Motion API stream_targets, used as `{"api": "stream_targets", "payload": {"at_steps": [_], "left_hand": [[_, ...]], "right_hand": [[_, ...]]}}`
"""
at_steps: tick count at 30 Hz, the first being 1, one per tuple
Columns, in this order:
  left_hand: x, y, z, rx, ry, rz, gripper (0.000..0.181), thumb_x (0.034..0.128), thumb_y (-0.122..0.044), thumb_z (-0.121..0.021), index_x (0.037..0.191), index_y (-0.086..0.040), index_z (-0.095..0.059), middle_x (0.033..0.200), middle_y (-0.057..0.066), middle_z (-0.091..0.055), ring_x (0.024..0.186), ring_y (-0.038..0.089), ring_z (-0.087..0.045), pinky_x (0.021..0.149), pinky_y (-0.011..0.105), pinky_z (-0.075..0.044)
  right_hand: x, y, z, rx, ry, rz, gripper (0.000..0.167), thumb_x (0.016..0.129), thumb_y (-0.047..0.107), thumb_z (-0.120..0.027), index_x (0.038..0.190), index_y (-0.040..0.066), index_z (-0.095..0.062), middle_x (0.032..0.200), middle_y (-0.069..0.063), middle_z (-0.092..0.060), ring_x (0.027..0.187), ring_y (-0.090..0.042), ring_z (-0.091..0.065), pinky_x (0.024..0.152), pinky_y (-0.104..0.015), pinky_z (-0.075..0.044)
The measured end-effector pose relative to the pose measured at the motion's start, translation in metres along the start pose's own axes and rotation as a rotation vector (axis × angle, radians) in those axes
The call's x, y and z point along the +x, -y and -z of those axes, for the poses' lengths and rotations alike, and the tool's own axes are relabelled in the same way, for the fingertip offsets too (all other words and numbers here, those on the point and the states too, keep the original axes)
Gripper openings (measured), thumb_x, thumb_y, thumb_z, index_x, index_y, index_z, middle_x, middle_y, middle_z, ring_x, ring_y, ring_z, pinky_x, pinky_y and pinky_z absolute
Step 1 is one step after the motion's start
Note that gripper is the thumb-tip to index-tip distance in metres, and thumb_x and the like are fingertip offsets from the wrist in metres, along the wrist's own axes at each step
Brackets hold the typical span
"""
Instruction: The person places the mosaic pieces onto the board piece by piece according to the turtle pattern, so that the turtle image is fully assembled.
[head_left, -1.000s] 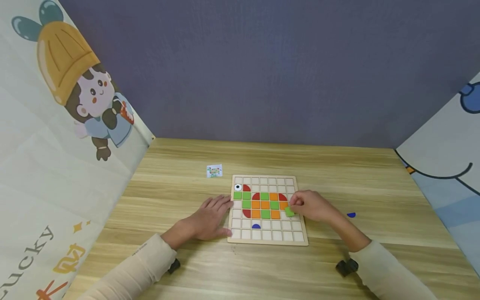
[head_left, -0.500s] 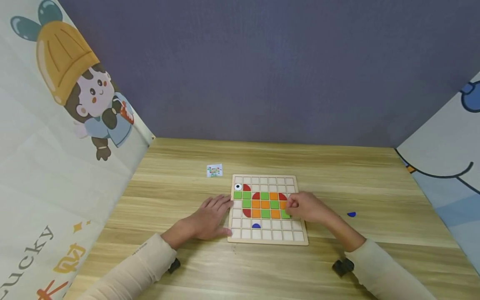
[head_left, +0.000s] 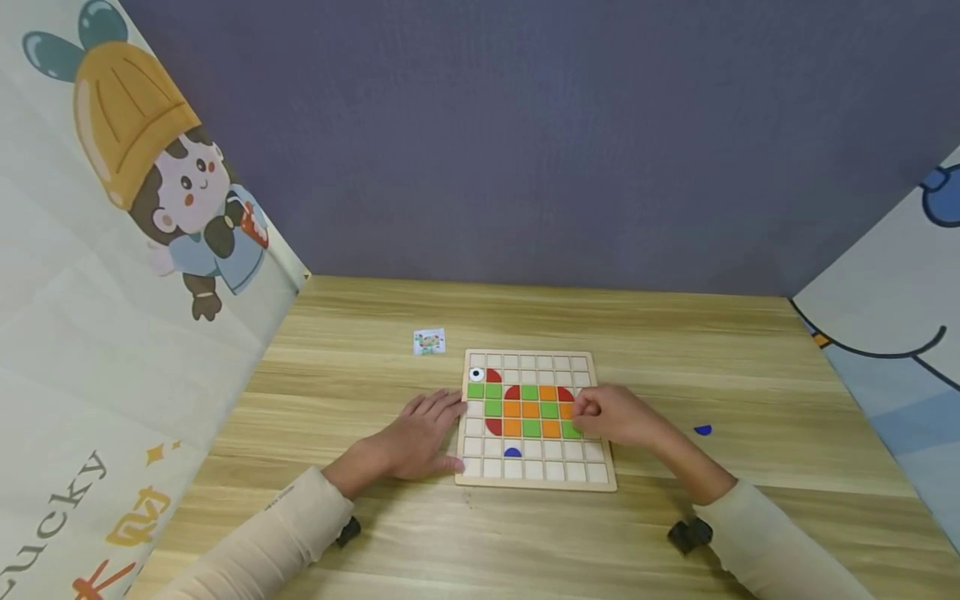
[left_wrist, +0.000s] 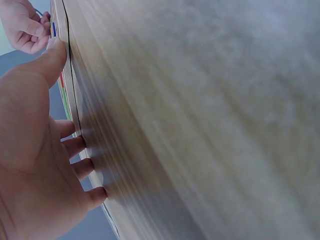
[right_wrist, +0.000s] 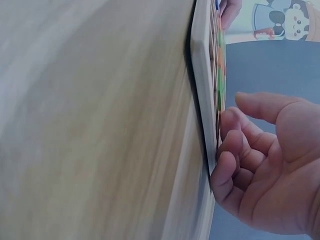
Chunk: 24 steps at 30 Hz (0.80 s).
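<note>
A wooden grid board (head_left: pixel 534 482) lies on the table, carrying an animal-like picture of green, orange and red tiles with a white eye piece (head_left: pixel 476 374). My left hand (head_left: pixel 422 433) rests at its left edge, fingers spread and fingertips against the side. At the right, my right hand (head_left: pixel 617 414) is over the board beside a green square tile (head_left: pixel 572 429), which lies in a cell at the lower right of the picture. In the right wrist view the curled fingers (right_wrist: pixel 231 142) touch the board; the thumb is apart from them, with no tile visible between.
One blue half-round piece (head_left: pixel 512 452) sits in a lower cell of the board. Another blue half-round piece (head_left: pixel 702 430) lies on the table to the right. A small picture card (head_left: pixel 429 342) is beyond the board's left corner.
A second ago the right hand held the green square tile askew over the board. The tile moved left and down into its cell. The left hand has stayed put.
</note>
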<state>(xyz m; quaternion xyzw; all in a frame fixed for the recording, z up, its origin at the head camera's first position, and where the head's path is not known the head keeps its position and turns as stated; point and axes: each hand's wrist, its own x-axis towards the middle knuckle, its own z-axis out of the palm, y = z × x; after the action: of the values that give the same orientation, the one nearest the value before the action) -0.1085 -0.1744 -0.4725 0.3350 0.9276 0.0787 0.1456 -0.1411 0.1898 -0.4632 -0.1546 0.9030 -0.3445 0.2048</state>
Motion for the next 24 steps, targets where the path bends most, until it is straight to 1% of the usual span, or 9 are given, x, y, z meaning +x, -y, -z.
{"api": "stream_targets", "payload": {"at_steps": [5, 12, 19, 24], "left_hand": [[0.001, 0.000, 0.000, -0.004, -0.013, -0.014, 0.089, 0.0960, -0.062, -0.057, 0.159, -0.005, -0.028, 0.167, 0.018, -0.026, 0.155, 0.040, -0.023, 0.123, 0.062, -0.024], [0.000, -0.001, 0.001, -0.005, -0.019, -0.018, 0.089, 0.0963, -0.061, -0.057, 0.158, -0.004, -0.029, 0.167, 0.019, -0.027, 0.155, 0.041, -0.024, 0.123, 0.062, -0.024], [0.000, -0.001, 0.001, -0.011, -0.015, -0.014, 0.089, 0.0963, -0.061, -0.057, 0.158, -0.004, -0.029, 0.167, 0.019, -0.026, 0.155, 0.041, -0.023, 0.123, 0.062, -0.024], [0.000, -0.001, 0.000, -0.011, -0.010, -0.011, 0.090, 0.0960, -0.062, -0.057, 0.159, -0.004, -0.028, 0.167, 0.019, -0.025, 0.155, 0.040, -0.023, 0.123, 0.061, -0.023]], "right_hand": [[-0.004, -0.006, 0.006, -0.022, -0.013, 0.010, 0.006, 0.094, 0.019, -0.070, 0.097, 0.013, -0.069, 0.084, 0.002, -0.065, 0.075, -0.014, -0.056, 0.064, -0.025, -0.048], [-0.014, -0.020, 0.021, -0.079, -0.056, -0.004, 0.004, 0.096, 0.019, -0.068, 0.096, 0.015, -0.069, 0.082, 0.003, -0.063, 0.076, -0.014, -0.053, 0.065, -0.024, -0.045], [-0.028, -0.035, 0.039, -0.120, -0.082, -0.028, 0.011, 0.097, 0.023, -0.067, 0.104, 0.014, -0.071, 0.091, 0.002, -0.067, 0.082, -0.014, -0.057, 0.070, -0.027, -0.047], [-0.038, -0.044, 0.048, -0.138, -0.083, -0.045, 0.017, 0.098, 0.026, -0.067, 0.108, 0.012, -0.070, 0.094, 0.001, -0.068, 0.081, -0.013, -0.059, 0.069, -0.029, -0.049]]}}
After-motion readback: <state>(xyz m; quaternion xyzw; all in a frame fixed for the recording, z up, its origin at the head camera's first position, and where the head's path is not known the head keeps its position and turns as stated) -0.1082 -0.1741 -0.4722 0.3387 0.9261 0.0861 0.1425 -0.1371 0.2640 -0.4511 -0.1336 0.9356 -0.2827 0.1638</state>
